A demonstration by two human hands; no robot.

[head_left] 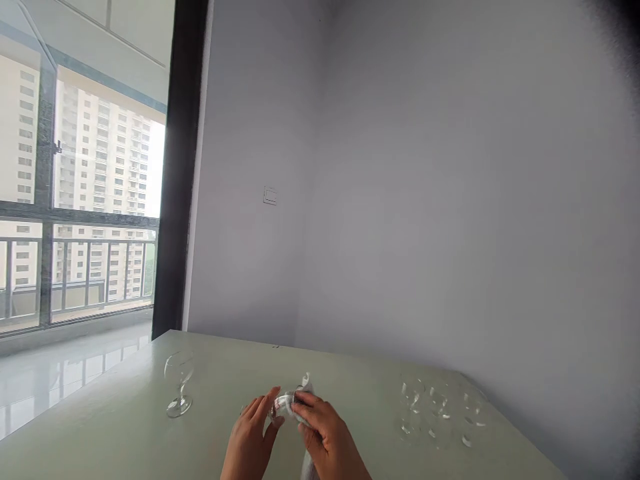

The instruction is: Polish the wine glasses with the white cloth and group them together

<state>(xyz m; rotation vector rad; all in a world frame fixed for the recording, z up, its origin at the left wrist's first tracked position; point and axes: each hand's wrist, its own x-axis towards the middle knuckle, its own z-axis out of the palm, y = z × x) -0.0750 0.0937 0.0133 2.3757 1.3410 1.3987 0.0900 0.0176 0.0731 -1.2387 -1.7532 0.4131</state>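
Note:
A clear drinking glass (284, 403) is held tilted between my two hands above the table, its lower part hidden by fingers. My left hand (251, 430) grips its left side, the fingers curved along it and the thumb below. On the other side, my right hand (327, 430) presses a pale cloth (307, 382) against the glass. The cloth's end hangs down below that hand. At the left of the table a stemmed wine glass (179, 405) stands upright, apart from my hands.
Several clear glasses (437, 408) stand together toward the right of the pale green table (220, 360), blurred at their edges. Behind the table are grey walls (400, 200) with a light switch (270, 195). A large window (105, 217) lies to the left.

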